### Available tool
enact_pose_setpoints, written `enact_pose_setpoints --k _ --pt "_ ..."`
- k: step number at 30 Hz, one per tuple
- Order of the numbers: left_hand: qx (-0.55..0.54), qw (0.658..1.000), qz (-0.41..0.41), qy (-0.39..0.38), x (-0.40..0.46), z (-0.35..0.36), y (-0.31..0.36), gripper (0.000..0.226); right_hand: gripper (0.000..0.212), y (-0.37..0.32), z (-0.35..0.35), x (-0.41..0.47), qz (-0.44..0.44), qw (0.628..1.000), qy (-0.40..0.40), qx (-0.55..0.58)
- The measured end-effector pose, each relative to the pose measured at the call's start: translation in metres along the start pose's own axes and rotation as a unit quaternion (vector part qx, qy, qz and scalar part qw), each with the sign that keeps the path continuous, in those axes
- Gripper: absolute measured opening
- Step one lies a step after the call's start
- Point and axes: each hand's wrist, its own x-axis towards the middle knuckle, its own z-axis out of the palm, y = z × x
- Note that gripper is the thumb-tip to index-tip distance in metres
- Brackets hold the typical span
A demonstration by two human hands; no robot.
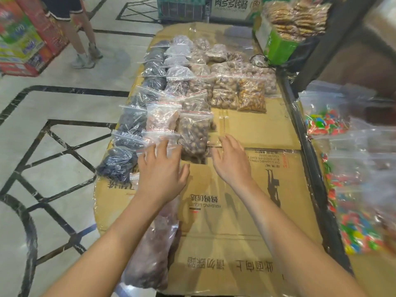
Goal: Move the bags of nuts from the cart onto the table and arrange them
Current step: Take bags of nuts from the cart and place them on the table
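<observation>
Cardboard-covered table [246, 211], candy bags [351, 211] alongside

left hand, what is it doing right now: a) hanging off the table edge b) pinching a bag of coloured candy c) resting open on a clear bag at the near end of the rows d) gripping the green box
c: the left hand lies with fingers spread on a clear bag on the cardboard.

The cardboard sheet [225, 211] on the table reads "WASHING LIQUID", printed upside down.
</observation>
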Motion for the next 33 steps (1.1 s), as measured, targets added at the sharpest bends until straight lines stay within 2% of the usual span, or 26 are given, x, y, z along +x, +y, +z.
enact_pose_setpoints --k 5,11,18,24,33 --pt "-0.016 0.997 0.063 0.030 -0.010 -0.004 0.019 0.054 0.054 0.007 -0.015 -0.076 0.008 0.996 0.065 -0.064" --pt "-0.024 0.985 0.166 0.047 -0.049 -0.004 0.071 0.060 0.060 0.023 -0.046 -0.158 0.081 0.985 0.086 -0.126" --pt "-0.017 0.960 0.277 0.027 -0.118 0.015 0.168 0.059 0.065 0.076 -0.087 -0.262 0.172 0.963 0.142 -0.149" --pt "-0.015 0.936 0.351 0.009 -0.196 0.037 0.262 0.057 0.066 0.145 -0.122 -0.373 0.270 0.938 0.178 -0.124" --pt "0.000 0.873 0.486 -0.042 -0.306 0.071 0.397 0.060 0.066 0.231 -0.157 -0.535 0.393 0.884 0.220 -0.129"
